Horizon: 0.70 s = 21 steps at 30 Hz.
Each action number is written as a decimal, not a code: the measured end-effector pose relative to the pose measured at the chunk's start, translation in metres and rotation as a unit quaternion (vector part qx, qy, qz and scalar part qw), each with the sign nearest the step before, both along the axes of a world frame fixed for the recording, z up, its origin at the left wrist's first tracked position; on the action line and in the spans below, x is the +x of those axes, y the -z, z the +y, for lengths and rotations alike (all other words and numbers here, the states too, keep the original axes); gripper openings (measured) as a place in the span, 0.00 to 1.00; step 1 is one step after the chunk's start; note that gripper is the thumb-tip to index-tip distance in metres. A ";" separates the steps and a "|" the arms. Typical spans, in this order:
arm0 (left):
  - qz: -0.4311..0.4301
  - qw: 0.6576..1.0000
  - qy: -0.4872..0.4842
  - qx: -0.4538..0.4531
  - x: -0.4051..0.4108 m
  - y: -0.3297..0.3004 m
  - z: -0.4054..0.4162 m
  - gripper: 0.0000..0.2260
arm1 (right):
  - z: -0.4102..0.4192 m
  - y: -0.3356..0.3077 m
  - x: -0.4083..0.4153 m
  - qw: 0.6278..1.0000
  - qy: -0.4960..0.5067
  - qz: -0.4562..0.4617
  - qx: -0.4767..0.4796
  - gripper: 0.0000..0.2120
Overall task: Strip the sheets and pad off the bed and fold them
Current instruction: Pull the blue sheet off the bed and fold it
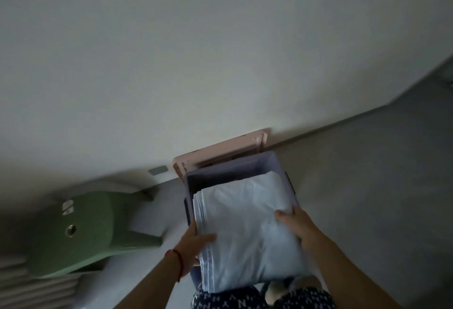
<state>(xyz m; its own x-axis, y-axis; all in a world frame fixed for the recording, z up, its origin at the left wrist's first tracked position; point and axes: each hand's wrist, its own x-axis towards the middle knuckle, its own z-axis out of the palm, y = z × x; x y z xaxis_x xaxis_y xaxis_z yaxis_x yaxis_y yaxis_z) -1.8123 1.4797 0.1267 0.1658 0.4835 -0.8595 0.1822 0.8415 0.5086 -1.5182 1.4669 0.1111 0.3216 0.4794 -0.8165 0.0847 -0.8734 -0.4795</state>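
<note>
We see a folded pale blue sheet point(245, 230) held over a lavender storage box point(277, 161) that stands on the grey floor point(367, 173) against a white wall point(196, 63). The sheet covers most of the box's opening, and only a dark strip of the box's inside shows at its 11 o'clock corner. Whether the sheet already rests on the box or hangs just above it, we cannot tell.

Our left hand point(196, 240) grasps the sheet at its 8 o'clock edge, thumb lying on top and fingers tucked out of sight beneath the stacked layers. A red string circles that wrist. Our right hand point(296, 225) grasps the sheet at its 3 o'clock edge, thumb pressed on the top fold, the other fingers hidden under the cloth.

Behind the box, at its 12 o'clock side, a pink frame point(220, 151) leans against the wall. At 9 o'clock from the box lies a green rounded object point(93, 230) with a small metal ring on its face. Ribbed pale fabric point(31, 286) shows at the 8 o'clock corner of the view. Dark patterned trousers point(232, 300) appear at 6 o'clock, below the sheet.
</note>
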 end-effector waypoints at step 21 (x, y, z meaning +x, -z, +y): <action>0.379 0.922 -0.044 0.062 0.066 0.477 0.121 0.20 | 0.167 0.496 0.015 0.987 -0.133 0.063 -0.067 0.09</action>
<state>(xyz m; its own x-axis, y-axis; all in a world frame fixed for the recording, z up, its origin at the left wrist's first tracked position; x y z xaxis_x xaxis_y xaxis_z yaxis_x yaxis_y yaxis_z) -1.7466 1.6006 -0.3506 -0.5042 0.5687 -0.6499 0.4583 0.8141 0.3567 -1.5036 1.6343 -0.3850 0.0898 0.4187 -0.9037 0.2665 -0.8844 -0.3832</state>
